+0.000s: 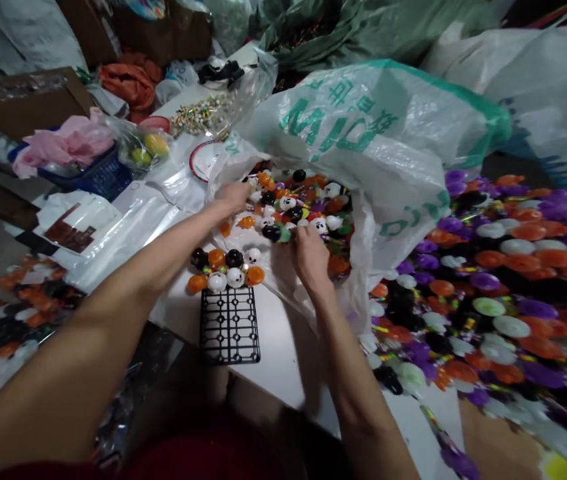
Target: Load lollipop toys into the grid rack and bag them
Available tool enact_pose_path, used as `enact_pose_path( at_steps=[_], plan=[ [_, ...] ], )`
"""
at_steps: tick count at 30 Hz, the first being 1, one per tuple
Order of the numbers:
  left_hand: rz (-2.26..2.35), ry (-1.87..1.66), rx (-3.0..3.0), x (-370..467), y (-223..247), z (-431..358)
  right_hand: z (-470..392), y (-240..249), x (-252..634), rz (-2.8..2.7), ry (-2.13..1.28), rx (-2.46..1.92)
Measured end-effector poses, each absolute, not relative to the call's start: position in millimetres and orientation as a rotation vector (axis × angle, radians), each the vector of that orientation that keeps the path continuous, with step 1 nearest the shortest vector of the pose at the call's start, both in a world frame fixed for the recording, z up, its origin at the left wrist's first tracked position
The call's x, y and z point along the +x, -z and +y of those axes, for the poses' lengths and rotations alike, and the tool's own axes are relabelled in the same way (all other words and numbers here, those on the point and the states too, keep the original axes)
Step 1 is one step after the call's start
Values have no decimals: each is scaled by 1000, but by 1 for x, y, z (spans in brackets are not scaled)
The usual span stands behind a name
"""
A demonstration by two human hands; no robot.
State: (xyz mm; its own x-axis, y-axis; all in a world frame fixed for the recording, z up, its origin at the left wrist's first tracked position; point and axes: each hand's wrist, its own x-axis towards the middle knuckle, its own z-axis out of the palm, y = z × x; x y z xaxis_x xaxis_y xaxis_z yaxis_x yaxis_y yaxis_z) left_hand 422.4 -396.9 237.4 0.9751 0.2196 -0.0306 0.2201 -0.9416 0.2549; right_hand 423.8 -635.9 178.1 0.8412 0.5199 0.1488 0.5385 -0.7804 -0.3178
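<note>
A large white plastic sack with green lettering [363,133] lies open on the table, full of small Halloween-style toys [290,203] in orange, black, white and green. My left hand [234,198] reaches in at the sack's left edge; its fingertips are blurred among the toys. At the front of the opening, my right hand [310,257] has its fingers curled together beside a green piece [283,233]; what they hold is hidden. Between my arms, a black plastic grid tray [230,327] lies near the table edge. Rows of orange, black and white heads [226,269] fill its far end.
A big heap of purple, orange, white and black toys [508,267] spreads on the right. Another pile [13,307] sits lower left. Clear plastic bags [133,220], a blue basket with pink cloth [88,173] and a bag of fruit [146,150] stand left of the sack.
</note>
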Motion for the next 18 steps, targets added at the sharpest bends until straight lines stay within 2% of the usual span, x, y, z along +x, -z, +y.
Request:
enact_pose_path(
  at_steps=[3, 6, 9, 12, 15, 18],
  plan=[
    [491, -286, 2778, 342, -256, -370, -678, -177, 371, -563, -13, -2335],
    [762, -544, 2321, 245, -231, -359, -691, -160, 306, -502, -276, -2008],
    [948, -403, 2116, 165, -182, -371, -677, -141, 259, -486, -483, -1809],
    [935, -275, 2380, 122, -146, -391, -657, -138, 241, -443, -527, -1734],
    [900, -308, 2611, 109, -136, -402, -639, -144, 239, -481, -555, -1718],
    [901, -306, 2416, 112, -138, -412, -628, -143, 239, -518, -572, -1786]
  ],
)
